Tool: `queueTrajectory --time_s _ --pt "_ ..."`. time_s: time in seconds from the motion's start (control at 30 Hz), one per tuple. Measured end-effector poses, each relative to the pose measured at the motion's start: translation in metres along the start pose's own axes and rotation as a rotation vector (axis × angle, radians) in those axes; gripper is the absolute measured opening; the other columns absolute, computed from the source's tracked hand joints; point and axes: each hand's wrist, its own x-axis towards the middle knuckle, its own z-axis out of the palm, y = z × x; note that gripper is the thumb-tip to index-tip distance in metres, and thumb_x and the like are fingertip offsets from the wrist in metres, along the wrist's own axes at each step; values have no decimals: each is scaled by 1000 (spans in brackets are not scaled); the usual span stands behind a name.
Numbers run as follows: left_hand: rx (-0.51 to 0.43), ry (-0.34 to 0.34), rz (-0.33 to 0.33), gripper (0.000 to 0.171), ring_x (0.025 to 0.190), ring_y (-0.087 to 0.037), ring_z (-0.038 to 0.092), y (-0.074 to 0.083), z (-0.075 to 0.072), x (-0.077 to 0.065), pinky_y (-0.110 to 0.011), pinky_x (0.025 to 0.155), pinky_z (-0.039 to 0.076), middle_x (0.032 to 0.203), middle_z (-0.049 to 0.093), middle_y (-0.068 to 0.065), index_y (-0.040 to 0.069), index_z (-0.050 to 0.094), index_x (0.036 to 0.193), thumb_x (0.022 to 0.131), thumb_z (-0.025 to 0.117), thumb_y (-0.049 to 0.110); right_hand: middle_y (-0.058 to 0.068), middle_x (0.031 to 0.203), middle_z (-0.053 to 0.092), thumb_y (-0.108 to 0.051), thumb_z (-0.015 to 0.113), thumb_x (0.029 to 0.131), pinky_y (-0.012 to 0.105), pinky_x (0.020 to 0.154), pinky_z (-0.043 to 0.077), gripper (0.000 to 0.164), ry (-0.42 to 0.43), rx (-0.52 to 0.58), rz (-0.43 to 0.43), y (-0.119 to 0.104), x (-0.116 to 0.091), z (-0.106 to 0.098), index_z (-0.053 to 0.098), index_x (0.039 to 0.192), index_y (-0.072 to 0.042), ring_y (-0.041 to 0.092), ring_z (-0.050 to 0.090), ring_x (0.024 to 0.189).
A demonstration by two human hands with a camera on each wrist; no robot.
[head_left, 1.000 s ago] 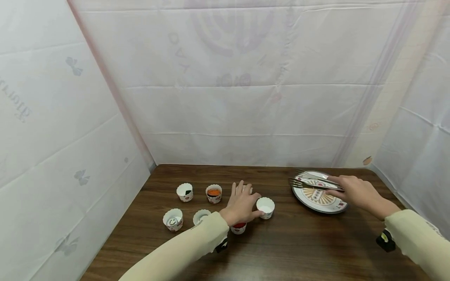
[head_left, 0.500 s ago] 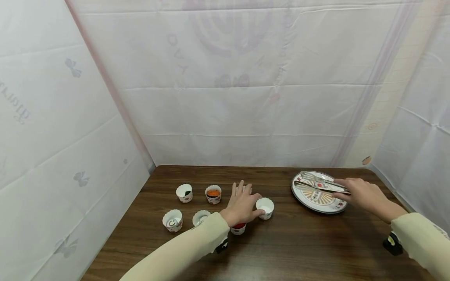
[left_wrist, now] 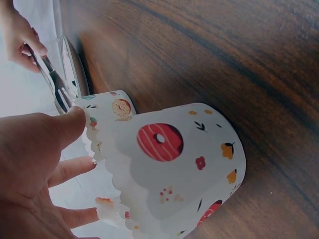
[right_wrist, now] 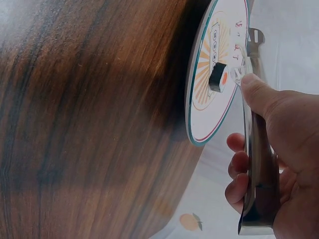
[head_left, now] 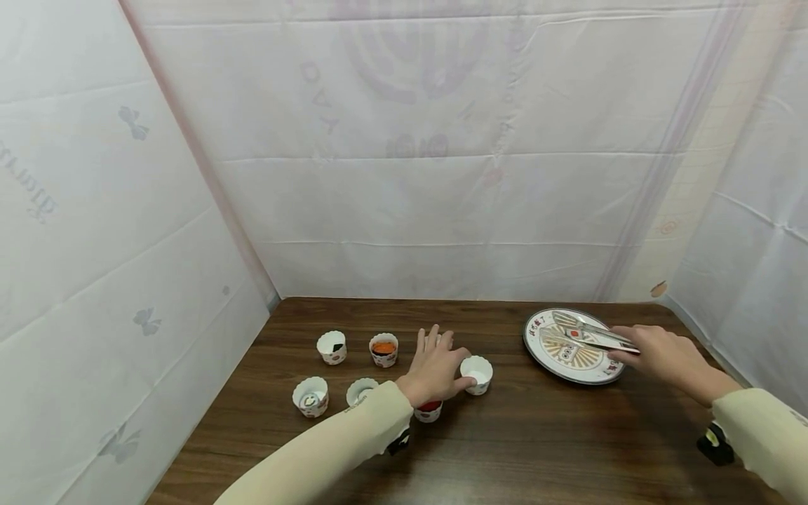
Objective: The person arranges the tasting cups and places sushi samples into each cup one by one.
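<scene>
My right hand (head_left: 663, 358) grips metal tongs (right_wrist: 261, 169) over the patterned plate (head_left: 549, 361). The tongs' arms stand apart. A small sushi roll piece (right_wrist: 218, 77), with a black side and an orange centre in white, sits on the plate near them. Over the paper cups, my left hand (head_left: 432, 372) has its fingers spread, and its thumb is at the rim of a white cup (head_left: 477, 375). Beneath this hand shows a cup with red contents (head_left: 429, 410). Its fingers partly hide another cup behind them; whether they touch it I cannot tell.
Left of the left hand stand a cup with orange contents (head_left: 384, 349), a cup with a dark piece (head_left: 332, 348), a cup with a pale piece (head_left: 311, 397) and a partly covered cup (head_left: 361, 390). White cloth (head_left: 404, 196) hangs behind the wooden table (head_left: 492, 449).
My right hand with the tongs has drawn back to the right, so more of the plate and the sushi roll piece shows. My left hand has stayed in place.
</scene>
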Motion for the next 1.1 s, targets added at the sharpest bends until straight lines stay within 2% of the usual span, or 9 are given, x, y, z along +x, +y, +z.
queueTrajectory --time_s 0.3,0.47,0.7,0.93,1.1 --pt "-10 18 13 46 148 -49 27 -1 2 0 -67 117 19 150 47 -20 19 67 133 97 69 48 29 118 68 -40 77 91 51 51 49 59 -13 -1 36 4 -4 -3 65 130 3 49 67 99" --pt "3 19 7 45 149 -48 27 -2 3 2 -67 117 19 150 47 -19 21 68 133 97 69 48 31 118 67 -39 76 92 52 49 48 59 -19 4 55 10 -6 -3 64 130 4 50 66 97" --pt "-16 15 15 46 150 -49 24 -3 7 3 -68 118 15 152 45 -20 20 67 134 98 67 48 29 115 69 -40 76 92 59 55 49 58 -15 6 61 19 -13 -4 65 128 3 51 66 99" --pt "-4 22 9 44 148 -48 28 0 1 1 -67 117 20 150 47 -20 20 68 132 97 69 47 27 111 70 -43 77 90 57 52 48 57 -4 22 72 25 -20 -3 66 126 1 49 67 93" --pt "-8 6 2 45 150 -48 25 -1 3 2 -67 118 17 152 46 -20 20 67 134 98 68 48 27 108 71 -43 77 91 57 52 48 55 -13 25 82 26 -22 -3 69 122 1 47 68 90"
